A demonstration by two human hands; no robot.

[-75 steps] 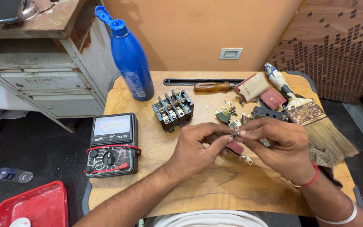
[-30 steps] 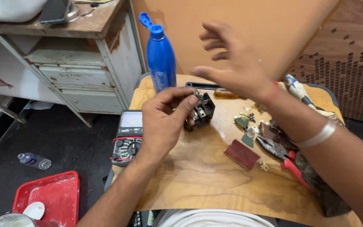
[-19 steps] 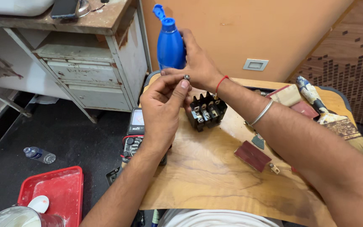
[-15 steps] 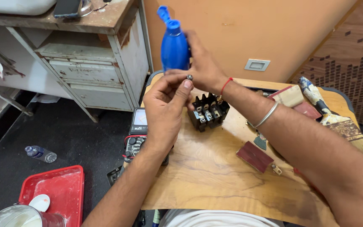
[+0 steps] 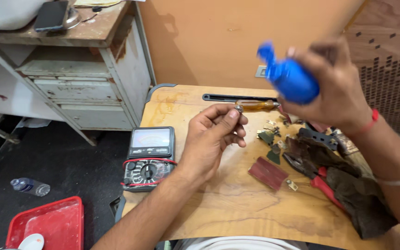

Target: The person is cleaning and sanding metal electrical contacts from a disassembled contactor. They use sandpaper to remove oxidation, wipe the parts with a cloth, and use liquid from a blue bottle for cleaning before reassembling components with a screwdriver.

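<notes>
The left hand [image 5: 211, 139] hovers over the middle of the table [image 5: 228, 208], fingers curled, thumb and forefinger pinched on one small metal part [image 5: 238, 109] held at their tips. The right hand [image 5: 336, 85] is raised up and to the right of it, wrapped around one blue bottle [image 5: 287, 76]. The bottle is blurred; its long axis tilts, cap end pointing up and left, so the nozzle lies above and right of the pinched part, well apart from it.

Just beyond the left fingertips lies one amber-handled screwdriver [image 5: 257, 105], lengthwise left to right. To the right are scattered small contacts [image 5: 269, 134], one dark red pad [image 5: 267, 173], one pair of red-handled pliers [image 5: 313, 173] and a dark rag [image 5: 359, 199]. Left of the hand sits one multimeter [image 5: 149, 157]. On the floor at left: one red tray [image 5: 47, 224], one small clear bottle [image 5: 29, 186].
</notes>
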